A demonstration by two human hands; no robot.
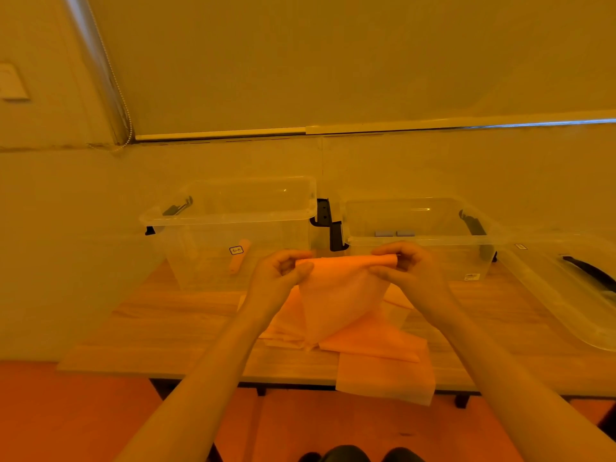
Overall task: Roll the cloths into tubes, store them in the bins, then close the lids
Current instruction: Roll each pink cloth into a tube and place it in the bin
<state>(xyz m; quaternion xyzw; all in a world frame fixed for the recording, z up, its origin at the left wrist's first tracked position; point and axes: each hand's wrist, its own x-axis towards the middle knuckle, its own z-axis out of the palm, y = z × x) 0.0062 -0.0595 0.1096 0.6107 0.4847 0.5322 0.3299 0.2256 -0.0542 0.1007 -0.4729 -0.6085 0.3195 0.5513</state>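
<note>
Head-worn camera looks forward and down, close over the table (160, 331) and bins (233, 225)

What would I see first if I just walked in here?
Two hands, the left hand and right hand, hold up a thin cloth by its top edge, right in the middle above the table. Behind them stand two open clear bins.
</note>
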